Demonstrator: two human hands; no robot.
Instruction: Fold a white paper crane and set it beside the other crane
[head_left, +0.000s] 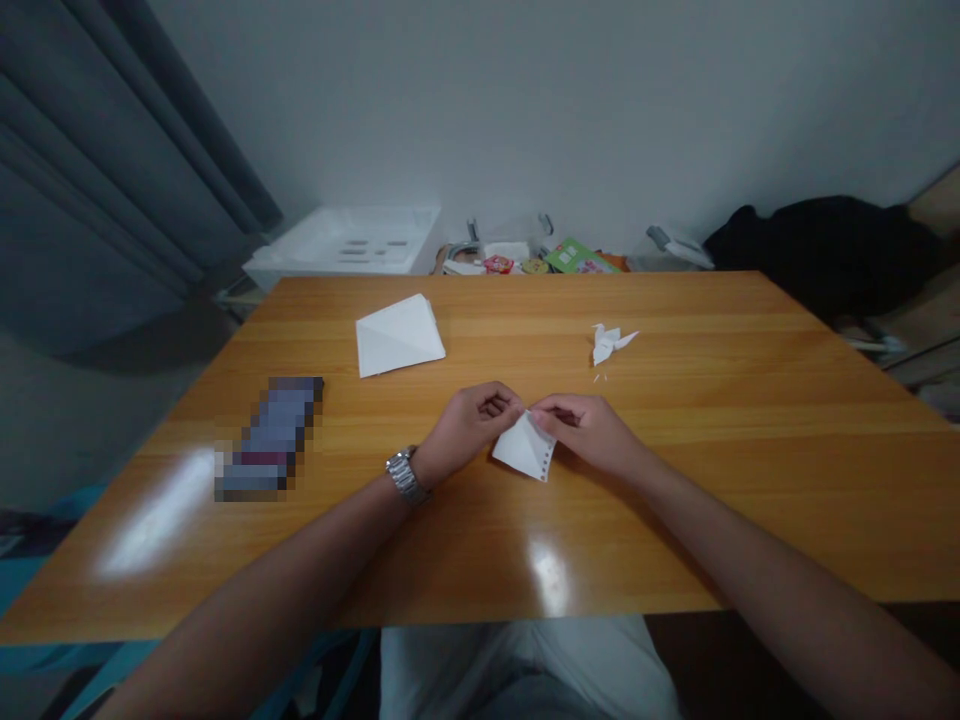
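A small folded sheet of white paper (523,447) with a row of punched holes along its right edge is held just above the wooden table. My left hand (481,415), with a metal watch (407,476) on the wrist, pinches its top corner from the left. From the right, my right hand (589,428) pinches the same corner, thumb on the near face. The fingertips of both hands nearly meet there. Beyond my right hand stands a folded white paper crane (611,343), with tiny paper scraps (600,378) in front of it.
On the wooden table (750,480), a stack of white paper (400,337) lies at the back left. A blurred-out phone-like object (274,435) rests at the left. Behind the table are a white plastic tray (352,240), a green booklet (577,256) and a black cloth item (825,245).
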